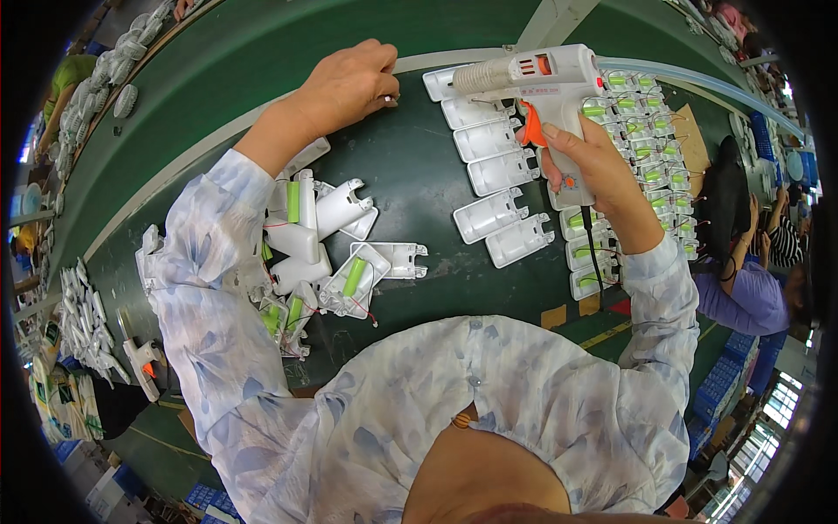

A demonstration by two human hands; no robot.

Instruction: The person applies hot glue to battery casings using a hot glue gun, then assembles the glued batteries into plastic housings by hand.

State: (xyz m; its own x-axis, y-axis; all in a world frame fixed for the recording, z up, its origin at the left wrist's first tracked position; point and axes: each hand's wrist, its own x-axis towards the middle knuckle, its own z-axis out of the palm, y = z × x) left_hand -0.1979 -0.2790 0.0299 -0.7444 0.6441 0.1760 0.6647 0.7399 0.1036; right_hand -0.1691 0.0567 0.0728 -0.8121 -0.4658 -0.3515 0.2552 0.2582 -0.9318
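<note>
Gripping one white hot-glue gun (pixel 559 87) at one o'clock, the right hand (pixel 607 166) is apart from the left hand (pixel 349 87), curled at eleven; whether it holds anything cannot be told. Six white plastic shells (pixel 502 172) line the scuffed dark-green table (pixel 428 210) at one; battery-fitted casings (pixel 587 252), too crowded to count, fill two. One jumbled pile (pixel 297 240) lies at nine. Across the workshop, a purple-clad co-worker (pixel 746 297) appears at three, blue crates (pixel 720 384) at four.

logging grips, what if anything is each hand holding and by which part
The right hand holds the glue gun by its handle; whether the left hand holds anything cannot be told.
</note>
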